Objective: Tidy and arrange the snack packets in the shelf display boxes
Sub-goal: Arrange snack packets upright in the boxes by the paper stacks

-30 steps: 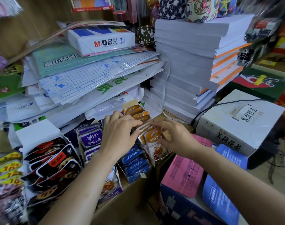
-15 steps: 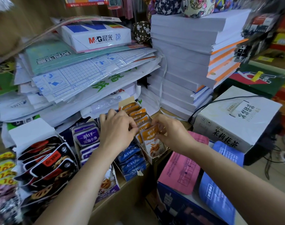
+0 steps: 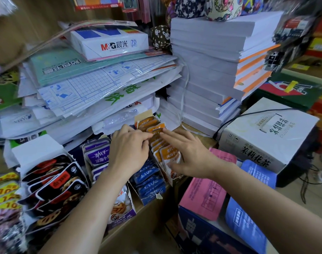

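Observation:
A row of orange snack packets (image 3: 170, 156) stands in a narrow display box (image 3: 174, 179) at the shelf's right end. My left hand (image 3: 129, 151) comes in from the left, its curled fingertips pinching the top of a middle orange packet (image 3: 155, 133). My right hand (image 3: 190, 154) lies over the box's right side; its straight fingers touch the tops of the middle packets and its thumb is down by the front packet. Blue packets (image 3: 149, 179), purple packets (image 3: 98, 155) and black packets (image 3: 54, 182) fill the boxes to the left.
Stacks of wrapped paper sheets (image 3: 94, 85) and white reams (image 3: 207, 66) overhang the boxes from behind. A white carton (image 3: 266, 136) with a black cable stands to the right. Pink (image 3: 202, 197) and blue (image 3: 248, 215) pouches lie on a blue box below.
My right hand has let go of the front orange packet and stretched its fingers back to the middle of the row. My left hand's fingertips shifted onto a middle packet.

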